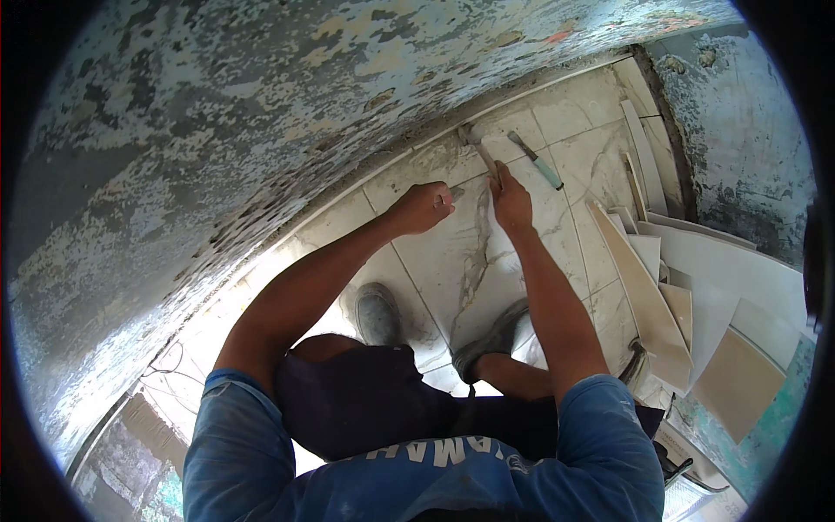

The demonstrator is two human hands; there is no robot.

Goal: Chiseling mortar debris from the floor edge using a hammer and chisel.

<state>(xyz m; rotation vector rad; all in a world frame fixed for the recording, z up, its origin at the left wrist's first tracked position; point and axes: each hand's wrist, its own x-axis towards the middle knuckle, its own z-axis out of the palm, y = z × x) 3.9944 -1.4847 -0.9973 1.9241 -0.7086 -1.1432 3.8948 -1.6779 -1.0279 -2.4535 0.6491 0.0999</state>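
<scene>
My left hand (423, 209) is closed in a fist low over the tiled floor. A short greyish tip (457, 193) shows beside its fingers; the rest of what it grips is hidden. To its right, my right hand (511, 198) is wrapped round the handle of a hammer (484, 155). The hammer's grey head lies farther off, near the foot of the wall. Just right of the hammer, a tool with a pale green handle (546, 170) and a dark blade lies on the tiles.
A peeling painted wall (287, 96) runs along the left and far side, meeting another wall (739, 130) at the right. Cut tile pieces (648, 304) lean and lie in a pile to the right. My boots (378, 315) stand on the veined floor tiles (435, 270).
</scene>
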